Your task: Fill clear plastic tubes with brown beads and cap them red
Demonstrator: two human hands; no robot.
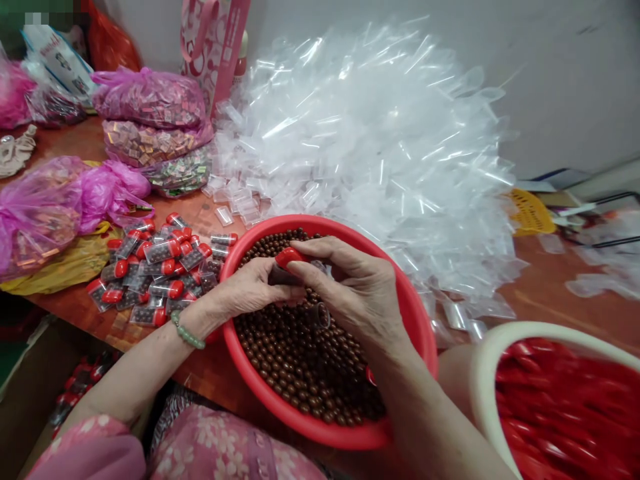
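My left hand (247, 288), with a green bead bracelet on its wrist, is closed around a small container (281, 276) that looks dark inside. At its end, my right hand (357, 287) pinches a red cap (291, 256) between thumb and fingers. Whether the cap sits fully on the container cannot be made out. Both hands are above a red basin (429, 340) of shiny brown balls (300, 367). A clear open tube (320, 315) shows just under my right hand; whether its other fingers hold it is unclear.
Left of the basin lies a pile of red-capped containers (160, 267) with brown balls inside. Behind is a big heap of clear plastic tubes (370, 133). A cream tub (483, 380) of red caps stands right. Pink bags (155, 100) and a yellow basket (530, 212) are farther back.
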